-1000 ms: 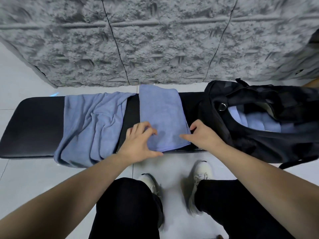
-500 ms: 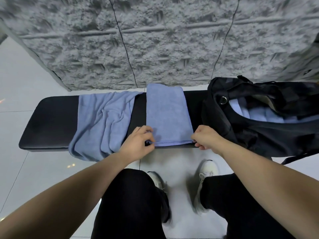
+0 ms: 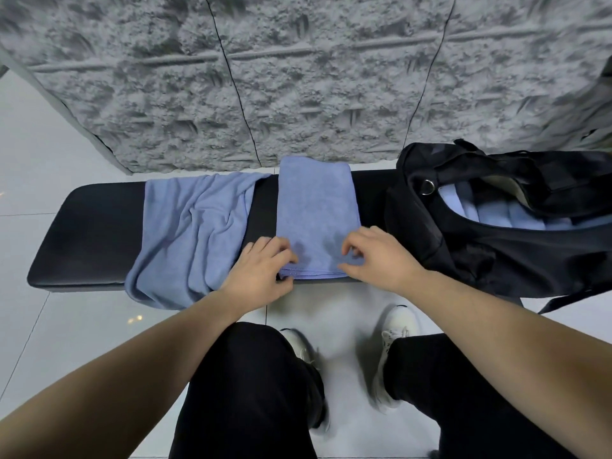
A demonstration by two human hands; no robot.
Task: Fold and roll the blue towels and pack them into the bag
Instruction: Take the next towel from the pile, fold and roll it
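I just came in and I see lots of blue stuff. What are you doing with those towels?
A person is packing blue towels. Both hands, the left hand and the right hand, sit at the near end of a folded towel lying across a black bench, fingers curled on its edge, probably about to roll it. An unfolded towel lies crumpled beside it. On the right, an open black bag already holds rolled towels.

Both hands' fingers [image 3: 281,251] moved from the folded towel's [image 3: 316,207] corners onto its near end.

No legible text, labels or numbers anywhere in view.
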